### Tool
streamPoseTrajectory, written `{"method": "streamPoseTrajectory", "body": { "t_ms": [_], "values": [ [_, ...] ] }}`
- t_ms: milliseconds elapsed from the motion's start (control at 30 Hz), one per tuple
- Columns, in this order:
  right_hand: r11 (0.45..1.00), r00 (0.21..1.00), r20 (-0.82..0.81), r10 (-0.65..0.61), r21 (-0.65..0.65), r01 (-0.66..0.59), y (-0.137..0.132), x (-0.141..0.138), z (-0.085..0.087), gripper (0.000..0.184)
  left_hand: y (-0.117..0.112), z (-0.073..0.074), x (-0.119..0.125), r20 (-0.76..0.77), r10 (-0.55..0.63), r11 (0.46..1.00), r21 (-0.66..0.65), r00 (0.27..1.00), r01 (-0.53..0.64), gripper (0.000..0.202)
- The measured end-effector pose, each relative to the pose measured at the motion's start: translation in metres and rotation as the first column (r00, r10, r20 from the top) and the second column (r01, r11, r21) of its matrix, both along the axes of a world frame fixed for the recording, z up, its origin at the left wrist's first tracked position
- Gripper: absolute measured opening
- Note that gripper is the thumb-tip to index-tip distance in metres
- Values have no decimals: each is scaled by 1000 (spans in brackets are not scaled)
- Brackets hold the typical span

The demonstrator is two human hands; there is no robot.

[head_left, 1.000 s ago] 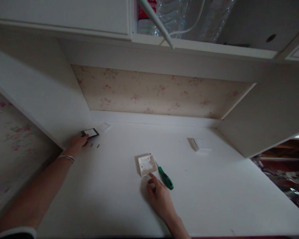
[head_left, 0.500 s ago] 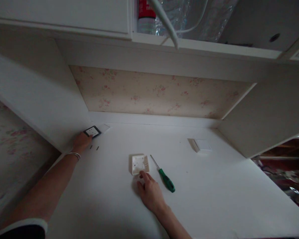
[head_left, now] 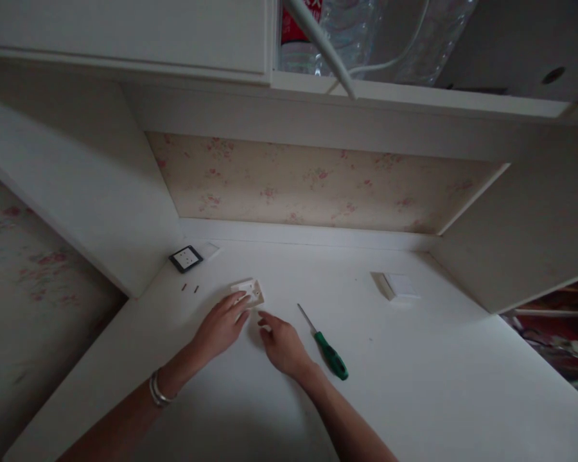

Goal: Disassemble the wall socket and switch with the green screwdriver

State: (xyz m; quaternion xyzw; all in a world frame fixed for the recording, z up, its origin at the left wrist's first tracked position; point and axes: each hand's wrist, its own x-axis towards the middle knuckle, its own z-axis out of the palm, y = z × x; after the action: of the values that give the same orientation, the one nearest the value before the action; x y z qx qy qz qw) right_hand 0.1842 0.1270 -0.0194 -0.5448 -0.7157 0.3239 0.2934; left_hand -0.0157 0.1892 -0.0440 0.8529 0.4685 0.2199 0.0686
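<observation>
A white plastic socket back box lies open side up and turned at an angle on the white desktop. My left hand has its fingers over the box's left and near side, with the thumb by the near wall, gripping it. Just right of it, my right hand is apart from the box, fingers curved and parted, nothing in them. A green-handled screwdriver lies to the right, its tip pointing away. At the back left rests a socket faceplate with a dark frame, beside a clear-looking cover.
Two small screws lie before the faceplate. A white switch-like plate sits at the back right. Side panels enclose the desktop. Overhead, a shelf holds plastic bottles, and a white cable hangs down.
My left hand has let go of the faceplate and come right to the back box. The box has shifted left and turned. My right hand has drawn off it slightly.
</observation>
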Motion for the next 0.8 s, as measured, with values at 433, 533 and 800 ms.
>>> {"method": "streamPoseTrajectory", "body": {
  "t_ms": [433,533,800],
  "values": [
    [815,763,-293,-577,-135,564,-142,96,-20,45,94,-12,-34,-334,133,991,67,933,-118,40],
    [739,683,-314,-660,-108,665,-154,94,-28,48,121,-6,-59,-362,261,965,119,895,-233,35],
    [726,695,-298,-654,8,687,-146,88,-48,53,155,-10,-92,-374,362,920,-2,854,-391,41]
  ]
}}
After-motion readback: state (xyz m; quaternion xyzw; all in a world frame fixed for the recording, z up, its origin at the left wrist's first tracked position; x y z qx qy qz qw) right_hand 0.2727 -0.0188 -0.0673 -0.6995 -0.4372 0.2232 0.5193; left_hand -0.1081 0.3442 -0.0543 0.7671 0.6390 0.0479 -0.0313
